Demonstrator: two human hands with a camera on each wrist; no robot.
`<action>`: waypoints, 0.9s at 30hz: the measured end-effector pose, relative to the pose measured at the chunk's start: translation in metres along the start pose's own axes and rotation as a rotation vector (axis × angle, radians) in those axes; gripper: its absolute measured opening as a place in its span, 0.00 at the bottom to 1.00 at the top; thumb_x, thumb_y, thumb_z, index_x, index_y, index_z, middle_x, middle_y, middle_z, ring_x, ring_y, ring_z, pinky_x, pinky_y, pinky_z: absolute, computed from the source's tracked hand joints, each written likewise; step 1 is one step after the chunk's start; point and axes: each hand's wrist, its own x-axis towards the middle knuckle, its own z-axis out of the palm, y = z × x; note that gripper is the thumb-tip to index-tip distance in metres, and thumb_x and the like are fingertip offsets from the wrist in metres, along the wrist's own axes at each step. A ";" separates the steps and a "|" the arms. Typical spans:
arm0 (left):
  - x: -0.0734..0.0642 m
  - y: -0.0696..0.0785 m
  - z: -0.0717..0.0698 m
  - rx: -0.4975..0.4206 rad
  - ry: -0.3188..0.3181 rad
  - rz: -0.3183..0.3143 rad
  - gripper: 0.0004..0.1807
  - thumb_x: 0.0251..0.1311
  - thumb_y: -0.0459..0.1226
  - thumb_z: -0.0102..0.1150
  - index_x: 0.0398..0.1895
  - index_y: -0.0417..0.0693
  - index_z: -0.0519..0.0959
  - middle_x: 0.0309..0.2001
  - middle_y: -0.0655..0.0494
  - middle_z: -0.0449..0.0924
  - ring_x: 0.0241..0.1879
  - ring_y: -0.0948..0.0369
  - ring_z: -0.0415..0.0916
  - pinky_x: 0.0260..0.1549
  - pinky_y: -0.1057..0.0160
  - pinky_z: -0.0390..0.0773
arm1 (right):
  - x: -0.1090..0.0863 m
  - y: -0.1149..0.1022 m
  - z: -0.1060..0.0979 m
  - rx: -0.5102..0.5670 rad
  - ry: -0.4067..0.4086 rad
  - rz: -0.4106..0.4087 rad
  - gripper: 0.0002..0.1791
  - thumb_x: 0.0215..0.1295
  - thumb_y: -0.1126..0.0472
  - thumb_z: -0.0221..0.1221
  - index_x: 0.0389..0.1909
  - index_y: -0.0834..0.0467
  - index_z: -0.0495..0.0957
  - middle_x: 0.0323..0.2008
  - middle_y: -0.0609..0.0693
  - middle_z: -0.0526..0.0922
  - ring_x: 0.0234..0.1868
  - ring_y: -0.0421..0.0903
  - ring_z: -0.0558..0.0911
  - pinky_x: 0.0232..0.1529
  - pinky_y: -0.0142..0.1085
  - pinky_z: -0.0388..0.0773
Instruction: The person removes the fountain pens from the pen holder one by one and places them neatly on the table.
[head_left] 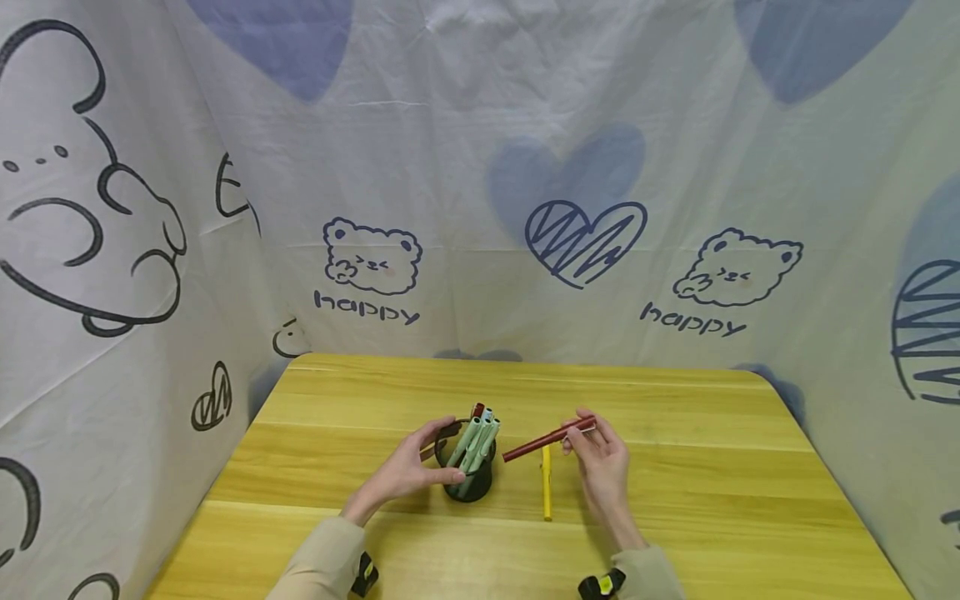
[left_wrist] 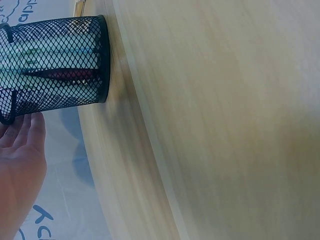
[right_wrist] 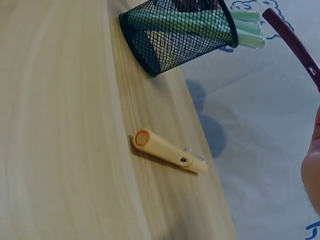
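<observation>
A black mesh pen holder stands upright on the table, with several pale green pens and a dark red one leaning inside it. My left hand grips it from the left, thumb at the front and fingers round the far side near the rim. To the right of the holder, my right hand pinches a dark red pen between thumb and fingers. That pen is tilted, its free end lower and pointing at the holder. Beneath it a yellow pen lies on the table.
The wood-grain table has rounded far corners. Behind it and along the left hangs a pale cloth printed with hearts and bears. Both sleeves bear black wrist straps, one on the left and another on the right.
</observation>
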 end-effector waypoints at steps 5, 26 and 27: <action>0.000 0.000 0.000 0.000 0.000 0.005 0.49 0.56 0.44 0.74 0.78 0.45 0.58 0.76 0.40 0.62 0.75 0.39 0.59 0.72 0.37 0.63 | 0.001 0.001 -0.005 -0.024 0.045 -0.001 0.14 0.70 0.78 0.52 0.45 0.60 0.81 0.32 0.48 0.85 0.29 0.38 0.83 0.29 0.26 0.81; 0.002 -0.004 0.000 -0.005 0.001 -0.014 0.49 0.57 0.43 0.74 0.78 0.46 0.57 0.77 0.42 0.60 0.76 0.40 0.58 0.73 0.38 0.61 | 0.012 -0.007 -0.038 -0.409 -0.144 0.043 0.08 0.73 0.72 0.54 0.48 0.60 0.77 0.35 0.45 0.89 0.28 0.35 0.82 0.27 0.26 0.81; 0.001 -0.004 0.000 -0.005 0.001 -0.015 0.49 0.57 0.43 0.74 0.78 0.47 0.57 0.77 0.42 0.60 0.76 0.40 0.58 0.73 0.38 0.61 | 0.013 -0.008 -0.039 -0.433 -0.163 0.050 0.10 0.72 0.72 0.55 0.49 0.60 0.77 0.36 0.45 0.89 0.28 0.35 0.82 0.27 0.27 0.81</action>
